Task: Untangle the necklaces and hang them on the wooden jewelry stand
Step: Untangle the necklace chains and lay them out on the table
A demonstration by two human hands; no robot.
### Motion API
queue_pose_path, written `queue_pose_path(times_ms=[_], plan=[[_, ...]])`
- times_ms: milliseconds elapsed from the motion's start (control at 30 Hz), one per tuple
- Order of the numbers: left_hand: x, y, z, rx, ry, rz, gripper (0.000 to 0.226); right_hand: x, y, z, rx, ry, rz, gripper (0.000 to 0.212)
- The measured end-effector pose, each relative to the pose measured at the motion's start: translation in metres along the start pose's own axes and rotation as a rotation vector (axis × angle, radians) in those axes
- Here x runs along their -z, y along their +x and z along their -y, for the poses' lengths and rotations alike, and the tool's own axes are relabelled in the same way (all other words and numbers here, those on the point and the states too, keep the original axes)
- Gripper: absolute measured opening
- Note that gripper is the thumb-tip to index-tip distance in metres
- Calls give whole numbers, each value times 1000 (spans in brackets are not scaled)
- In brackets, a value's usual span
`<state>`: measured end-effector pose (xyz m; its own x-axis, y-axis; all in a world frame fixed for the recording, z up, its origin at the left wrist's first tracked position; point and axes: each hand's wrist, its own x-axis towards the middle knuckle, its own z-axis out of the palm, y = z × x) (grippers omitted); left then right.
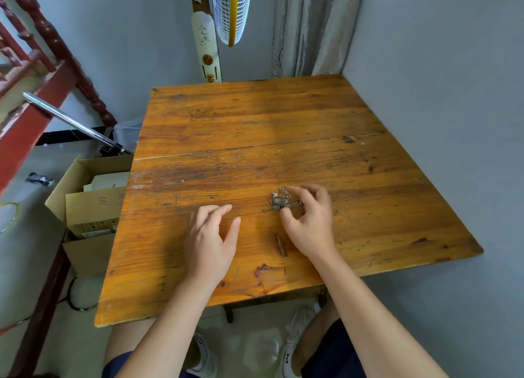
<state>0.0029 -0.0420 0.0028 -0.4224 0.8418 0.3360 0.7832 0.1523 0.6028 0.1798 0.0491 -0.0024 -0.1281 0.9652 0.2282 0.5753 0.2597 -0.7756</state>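
Note:
A tangled clump of thin metal necklaces (279,202) lies on the wooden table (255,117). One chain strand (249,214) runs out of it to the left. My right hand (309,221) arches over the clump, fingertips touching its right side. My left hand (211,236) hovers with thumb and forefinger apart at the end of the strand; whether it pinches the chain I cannot tell. No jewelry stand is in view.
A small dark wooden piece (280,244) lies on the table just below my right hand. An open cardboard box (90,196) stands on the floor at the table's left. A standing fan (221,23) and a curtain (312,26) are behind the far edge.

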Motion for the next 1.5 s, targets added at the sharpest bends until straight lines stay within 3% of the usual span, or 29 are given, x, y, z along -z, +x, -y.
queue_pose_path(times_ms=[167, 433, 634, 934, 1134, 1367, 1501], plan=[[-10, 2, -6, -112, 234, 62, 32, -6, 2, -4, 85, -164, 24, 32], [-26, 14, -22, 13, 207, 37, 12, -8, 2, -6, 98, -100, -69, 11], [-31, 9, -23, -48, 272, 80, 9, -9, 2, -7, 106, -56, -107, 12], [-29, 8, -13, -2, -50, -73, 7, -4, 3, -3, 5, 47, -123, 17], [-25, 9, -11, 126, -210, -185, 7, 2, 6, 1, -155, 155, -206, 13], [-24, 9, -10, 139, -244, -231, 9, 3, 3, 4, -112, 205, -241, 14], [-23, 9, -11, 156, -257, -227, 17, 2, -1, 2, -15, 81, -115, 35]])
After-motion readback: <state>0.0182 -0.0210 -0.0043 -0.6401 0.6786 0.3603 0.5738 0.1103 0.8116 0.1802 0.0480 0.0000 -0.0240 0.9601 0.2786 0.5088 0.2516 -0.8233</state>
